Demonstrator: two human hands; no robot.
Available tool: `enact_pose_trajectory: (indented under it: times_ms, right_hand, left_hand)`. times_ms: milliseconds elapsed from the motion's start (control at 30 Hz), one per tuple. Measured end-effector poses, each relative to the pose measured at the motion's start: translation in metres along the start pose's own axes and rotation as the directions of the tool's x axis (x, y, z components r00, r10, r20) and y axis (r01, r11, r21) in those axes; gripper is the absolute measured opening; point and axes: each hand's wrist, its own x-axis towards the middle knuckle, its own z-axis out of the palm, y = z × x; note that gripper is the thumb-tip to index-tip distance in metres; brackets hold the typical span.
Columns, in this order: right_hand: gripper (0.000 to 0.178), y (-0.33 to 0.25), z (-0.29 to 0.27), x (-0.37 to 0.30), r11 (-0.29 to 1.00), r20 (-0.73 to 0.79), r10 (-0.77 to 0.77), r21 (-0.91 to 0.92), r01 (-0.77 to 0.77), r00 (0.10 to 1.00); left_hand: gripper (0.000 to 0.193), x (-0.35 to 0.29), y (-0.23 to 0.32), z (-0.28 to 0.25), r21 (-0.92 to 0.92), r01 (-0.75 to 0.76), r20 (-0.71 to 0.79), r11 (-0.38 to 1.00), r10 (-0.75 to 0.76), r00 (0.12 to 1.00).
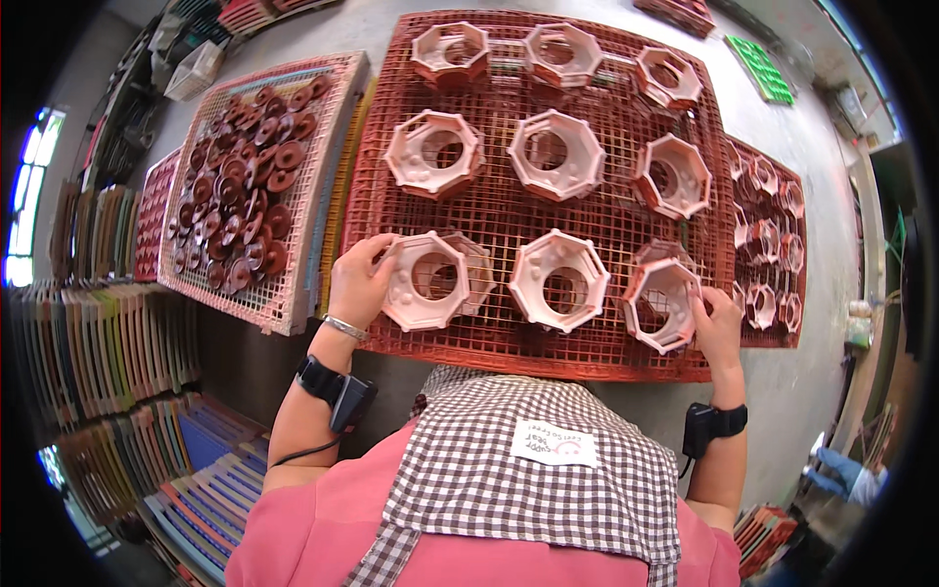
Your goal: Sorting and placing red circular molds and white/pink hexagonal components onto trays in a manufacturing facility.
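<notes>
Pale pink octagonal rings, apparently unfired ceramic, sit in rows on a large red-brown plastic mesh tray [489, 210] in front of me. My left hand [360, 279] pinches the left edge of the octagonal ring [401, 292] at the near left. My right hand [719, 321] grips the right edge of another octagonal ring [683, 299] at the near right. Both held rings are tilted, each partly covering another ring behind or under it. Between them lies the near middle ring [528, 279], touched by neither hand.
To the left, a pale mesh tray [305, 245] carries a heap of shiny brown disc-shaped pieces [245, 186]. More octagonal rings stand on a red tray [773, 328] at the right. Stacked slatted trays [117, 342] fill the lower left. A green mesh tray [761, 70] lies far right.
</notes>
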Motion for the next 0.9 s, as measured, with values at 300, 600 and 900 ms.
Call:
enact_pose_trajectory:
  times_ms: [300, 600, 900]
  right_hand:
    - [0.018, 0.002, -0.005, 0.000, 0.999, 0.069, 0.035, 0.031, -0.037, 0.997]
    - [0.019, -0.009, -0.006, -0.001, 0.997, -0.006, 0.002, -0.072, -0.002, 1.000]
    - [0.031, -0.107, 0.040, 0.040, 0.943, 0.138, -0.307, -0.090, 0.321, 0.942]
  left_hand:
    - [0.026, -0.005, -0.011, -0.014, -0.046, 0.079, -0.009, 0.996, -0.079, 0.997]
    - [0.028, 0.002, -0.017, -0.013, -0.009, 0.026, 0.026, 1.000, -0.026, 0.999]
    - [0.033, 0.053, 0.014, -0.014, 0.031, -0.053, -0.023, 0.998, 0.054, 0.998]
